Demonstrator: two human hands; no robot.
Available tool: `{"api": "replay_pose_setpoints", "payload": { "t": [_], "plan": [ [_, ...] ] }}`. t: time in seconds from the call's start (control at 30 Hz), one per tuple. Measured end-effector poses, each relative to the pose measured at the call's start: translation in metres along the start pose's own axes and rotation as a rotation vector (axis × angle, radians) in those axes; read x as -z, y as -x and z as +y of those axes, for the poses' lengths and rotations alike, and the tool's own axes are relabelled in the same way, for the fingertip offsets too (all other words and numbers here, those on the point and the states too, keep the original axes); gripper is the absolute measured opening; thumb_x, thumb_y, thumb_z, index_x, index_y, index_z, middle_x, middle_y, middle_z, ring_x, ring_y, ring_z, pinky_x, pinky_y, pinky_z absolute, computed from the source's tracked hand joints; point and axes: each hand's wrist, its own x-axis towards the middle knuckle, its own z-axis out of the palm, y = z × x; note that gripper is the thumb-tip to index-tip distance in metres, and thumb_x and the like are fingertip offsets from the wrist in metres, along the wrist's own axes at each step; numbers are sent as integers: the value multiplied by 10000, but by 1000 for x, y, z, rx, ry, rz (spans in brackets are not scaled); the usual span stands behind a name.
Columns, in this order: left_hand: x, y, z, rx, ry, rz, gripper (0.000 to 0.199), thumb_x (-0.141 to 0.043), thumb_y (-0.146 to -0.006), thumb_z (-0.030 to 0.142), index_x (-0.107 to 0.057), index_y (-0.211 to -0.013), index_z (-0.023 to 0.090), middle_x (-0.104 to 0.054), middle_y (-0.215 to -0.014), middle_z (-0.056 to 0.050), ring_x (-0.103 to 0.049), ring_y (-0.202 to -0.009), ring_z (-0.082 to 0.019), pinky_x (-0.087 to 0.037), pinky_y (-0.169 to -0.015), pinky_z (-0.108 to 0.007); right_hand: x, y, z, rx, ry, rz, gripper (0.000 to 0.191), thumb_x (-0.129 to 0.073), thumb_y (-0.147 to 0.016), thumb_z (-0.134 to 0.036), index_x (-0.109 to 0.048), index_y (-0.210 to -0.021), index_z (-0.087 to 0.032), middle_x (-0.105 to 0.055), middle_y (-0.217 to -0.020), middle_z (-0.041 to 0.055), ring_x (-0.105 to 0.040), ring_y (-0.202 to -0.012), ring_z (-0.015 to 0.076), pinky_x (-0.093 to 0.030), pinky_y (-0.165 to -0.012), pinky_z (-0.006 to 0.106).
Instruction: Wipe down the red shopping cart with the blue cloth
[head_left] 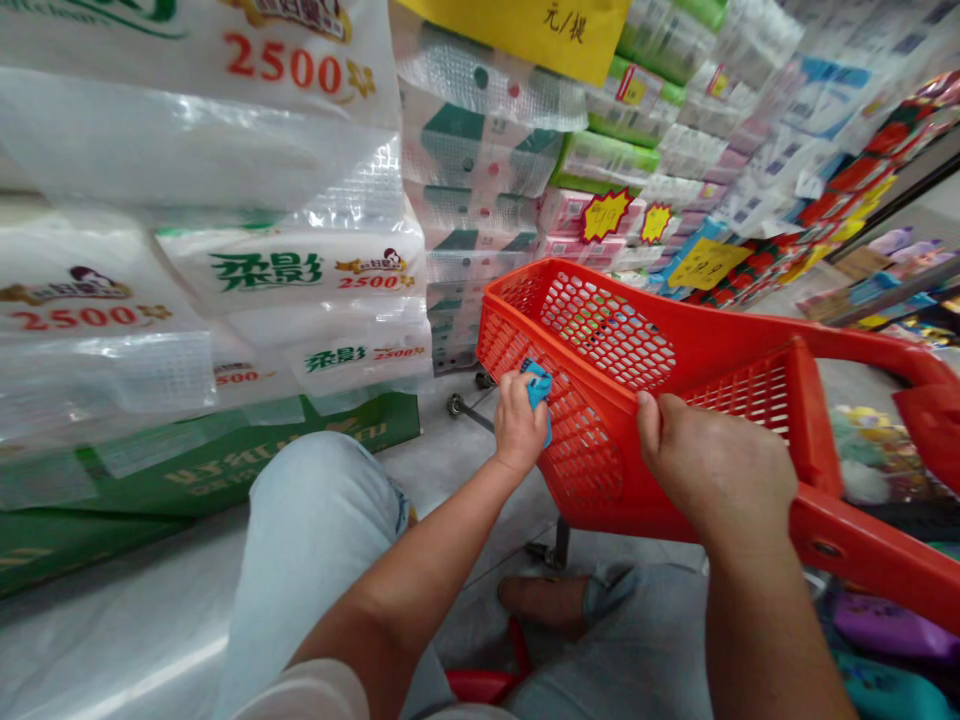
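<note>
A red plastic shopping cart (600, 495) with perforated sides stands in front of me, tilted in my view. My left hand (519, 422) is closed around a blue cloth (538, 384), which lies against the cart's outer side wall. On the near top rim of the cart, my right hand (716, 470) is wrapped over the edge, with the thumb on top. The fingers of that hand are mostly hidden behind the rim.
Stacked packs of tissue paper (292, 270) rise at the left above a green carton base (225, 470). More packs with yellow price signs (606, 215) line the back. Cart wheels (455, 404) rest on the grey tiled floor (442, 430). A purple package (892, 630) lies at lower right.
</note>
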Motion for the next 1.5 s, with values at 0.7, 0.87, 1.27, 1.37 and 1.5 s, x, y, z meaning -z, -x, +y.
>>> {"api": "replay_pose_setpoints", "payload": {
  "t": [0.7,0.87,1.27,1.37,1.5],
  "plan": [
    [14,-26,-19,24,-31,117,318,-477,-791,117,-471,-1093,217,-560,-1075,-93,-585,-1068,-247,-482,-983,-425,-7,4,5,-26,73,67,507,-332,-1016,-402,-673,-716,-177,-626,-535,97,-564,-460,191,-94,-542,303],
    [11,-62,-1,-37,-20,116,348,-520,-810,156,-479,-1146,233,-551,-1218,-79,-547,-1193,-217,-423,-1076,-367,-17,3,12,-13,70,144,529,-351,-1016,-437,-702,-733,-161,-605,-533,78,-445,-444,138,-110,-543,291],
    [17,-35,-19,41,0,172,277,-508,-841,185,-485,-1114,222,-546,-1160,-86,-567,-1135,-223,-446,-1037,-392,-65,5,68,45,38,292,576,-372,-1008,-496,-654,-630,-166,-608,-564,68,-400,-481,123,-120,-562,284],
    [22,-31,-18,93,1,234,285,-421,-880,176,-438,-1163,201,-531,-1135,-110,-557,-1124,-242,-438,-1027,-451,-86,4,96,39,-21,211,557,-398,-984,-542,-698,-676,-188,-647,-621,77,-437,-496,136,-148,-550,280],
    [27,-15,-9,10,18,125,257,-538,-822,196,-502,-1073,235,-571,-1087,-62,-578,-1092,-218,-461,-1009,-384,-96,-4,102,-60,-121,-32,532,-424,-927,-643,-766,-814,-253,-644,-599,70,-419,-449,156,-175,-520,282]
  ]
}}
